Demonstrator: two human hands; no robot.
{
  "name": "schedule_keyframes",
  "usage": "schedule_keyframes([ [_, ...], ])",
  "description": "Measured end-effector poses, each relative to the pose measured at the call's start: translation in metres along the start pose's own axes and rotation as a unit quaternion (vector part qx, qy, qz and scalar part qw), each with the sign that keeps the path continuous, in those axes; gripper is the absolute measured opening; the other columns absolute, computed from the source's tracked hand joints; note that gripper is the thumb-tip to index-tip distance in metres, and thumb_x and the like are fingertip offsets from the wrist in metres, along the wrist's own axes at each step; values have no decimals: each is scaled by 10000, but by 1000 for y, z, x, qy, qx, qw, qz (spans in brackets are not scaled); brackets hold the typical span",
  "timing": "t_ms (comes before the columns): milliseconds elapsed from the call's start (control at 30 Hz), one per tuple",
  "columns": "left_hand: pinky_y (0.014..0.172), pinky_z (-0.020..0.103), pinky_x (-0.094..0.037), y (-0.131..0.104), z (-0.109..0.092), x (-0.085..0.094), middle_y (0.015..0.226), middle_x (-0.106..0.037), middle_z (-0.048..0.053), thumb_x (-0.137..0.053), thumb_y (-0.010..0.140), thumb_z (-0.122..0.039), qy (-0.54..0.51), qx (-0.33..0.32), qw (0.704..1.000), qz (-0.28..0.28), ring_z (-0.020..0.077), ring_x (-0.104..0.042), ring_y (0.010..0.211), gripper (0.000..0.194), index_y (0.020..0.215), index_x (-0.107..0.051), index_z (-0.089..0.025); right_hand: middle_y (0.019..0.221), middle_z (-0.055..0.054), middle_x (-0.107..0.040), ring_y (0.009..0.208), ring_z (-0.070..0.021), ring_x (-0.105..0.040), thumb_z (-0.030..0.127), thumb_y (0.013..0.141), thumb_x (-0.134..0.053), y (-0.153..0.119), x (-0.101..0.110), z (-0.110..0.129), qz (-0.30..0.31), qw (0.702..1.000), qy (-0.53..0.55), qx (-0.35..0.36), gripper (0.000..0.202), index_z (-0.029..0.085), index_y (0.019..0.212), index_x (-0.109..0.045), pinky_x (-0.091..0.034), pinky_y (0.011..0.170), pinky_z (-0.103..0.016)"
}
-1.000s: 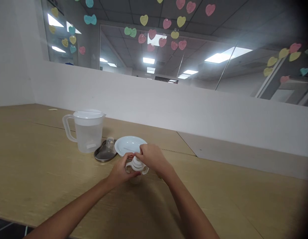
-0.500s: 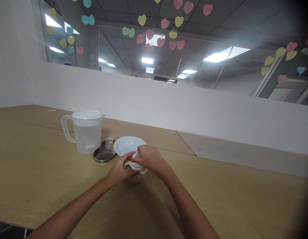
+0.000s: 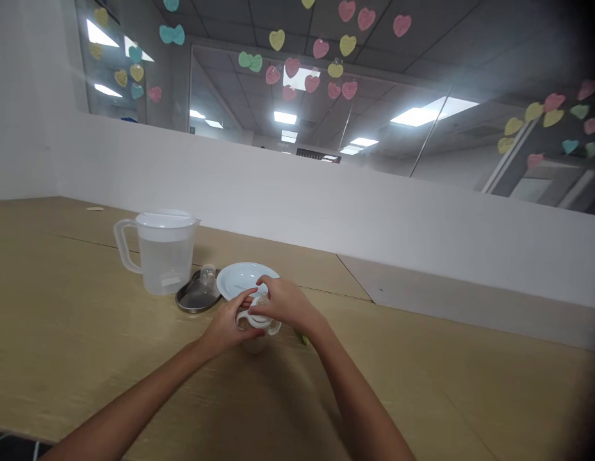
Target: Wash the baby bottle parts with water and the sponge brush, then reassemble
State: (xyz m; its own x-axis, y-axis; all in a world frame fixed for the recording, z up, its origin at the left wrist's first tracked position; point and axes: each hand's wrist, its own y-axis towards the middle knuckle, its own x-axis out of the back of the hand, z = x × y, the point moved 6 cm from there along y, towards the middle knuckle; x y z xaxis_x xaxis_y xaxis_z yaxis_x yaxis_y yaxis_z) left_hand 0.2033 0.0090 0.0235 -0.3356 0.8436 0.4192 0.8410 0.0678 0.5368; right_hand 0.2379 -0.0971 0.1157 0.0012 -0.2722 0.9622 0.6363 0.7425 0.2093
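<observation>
A baby bottle [image 3: 253, 344] with a white collar, two curved side handles and a clear top stands on the table. My left hand [image 3: 228, 328] is closed round its left side, with the thumb in front of the collar near the left handle. My right hand [image 3: 288, 303] grips the collar from above and the right, its index finger raised over the top. The fingers hide part of the bottle's top. Just behind the bottle is a white plate [image 3: 228, 279]. A metal kidney-shaped tray [image 3: 194, 299] lies to the left, holding a clear dome cap [image 3: 208, 276].
A lidded translucent pitcher [image 3: 166, 256] of clear liquid stands at the back left. A small yellow-green thing [image 3: 304, 339] lies partly behind my right wrist. A white wall [image 3: 278, 198] borders the wooden table [image 3: 109, 339] at the back.
My right index finger has lifted and spread away from the bottle's top. My left hand keeps its hold. The view has shifted slightly, and the yellow-green thing now shows by my right wrist.
</observation>
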Motion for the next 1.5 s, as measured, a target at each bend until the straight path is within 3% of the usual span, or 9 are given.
schedule_keyframes([
  [167,902,361,-457,-2,0,0,1185,-592,89,-736,627,-367,7,-5,1000,-9,236,-575,1040,730,1269,-432,-200,868,-74,-653,773,-194,-581,561,700,-613,4,-3,-1,-7,999,-15,-37,586,165,1129,-563,-326,575,-240],
  [367,893,359,-465,0,3,0,1162,-611,73,-751,605,-372,-3,-4,1000,-6,235,-585,1019,769,1282,-425,-206,766,-93,-651,679,-179,-566,582,801,-474,1,-5,3,39,996,-70,-37,473,143,776,-647,-278,519,-247],
  [467,884,364,-473,2,5,1,1121,-635,69,-769,584,-368,-24,3,1000,5,237,-602,996,805,1289,-416,-208,748,-76,-646,661,-168,-557,533,793,-515,0,-4,5,54,995,-80,-15,410,147,754,-646,-278,519,-246],
  [600,891,363,-470,3,3,-1,1119,-639,80,-773,594,-350,-77,-11,997,29,239,-606,1010,839,1318,-376,-203,871,-52,-652,748,-164,-562,345,750,-599,-3,-3,4,82,994,-13,68,240,168,902,-652,-338,585,-233],
  [800,912,352,-455,2,4,-2,1144,-627,90,-773,607,-327,-117,-11,993,27,238,-588,1047,882,1353,-321,-202,1119,-59,-601,971,-187,-551,88,695,-536,-5,-5,1,117,973,115,160,535,197,1217,-499,-417,775,-269],
  [933,901,343,-462,1,5,-3,1143,-622,96,-771,613,-330,-121,-1,992,33,242,-592,1036,809,1309,-381,-192,1144,-55,-587,1001,-193,-545,93,712,-527,-5,-8,2,147,964,152,164,545,218,1240,-476,-424,808,-296],
  [1067,919,355,-454,1,5,-3,1141,-623,95,-753,642,-341,-137,4,990,43,232,-592,1038,835,1348,-330,-203,1132,-74,-574,1003,-195,-526,194,782,-511,-2,-1,-5,82,979,152,112,378,186,1160,-517,-416,807,-304],
  [1233,935,366,-441,1,7,-4,1158,-618,93,-750,642,-331,-124,9,991,39,225,-591,1039,846,1359,-316,-215,876,-26,-610,793,-128,-544,149,762,-504,1,6,-5,18,986,134,94,135,164,867,-588,-383,665,-216],
  [1500,943,364,-435,1,6,-4,1144,-629,85,-744,636,-321,-87,6,996,37,225,-591,1043,813,1333,-343,-204,746,-36,-618,621,-119,-522,289,818,-509,5,4,4,-31,997,-63,-27,163,160,756,-586,-272,509,-230],
])
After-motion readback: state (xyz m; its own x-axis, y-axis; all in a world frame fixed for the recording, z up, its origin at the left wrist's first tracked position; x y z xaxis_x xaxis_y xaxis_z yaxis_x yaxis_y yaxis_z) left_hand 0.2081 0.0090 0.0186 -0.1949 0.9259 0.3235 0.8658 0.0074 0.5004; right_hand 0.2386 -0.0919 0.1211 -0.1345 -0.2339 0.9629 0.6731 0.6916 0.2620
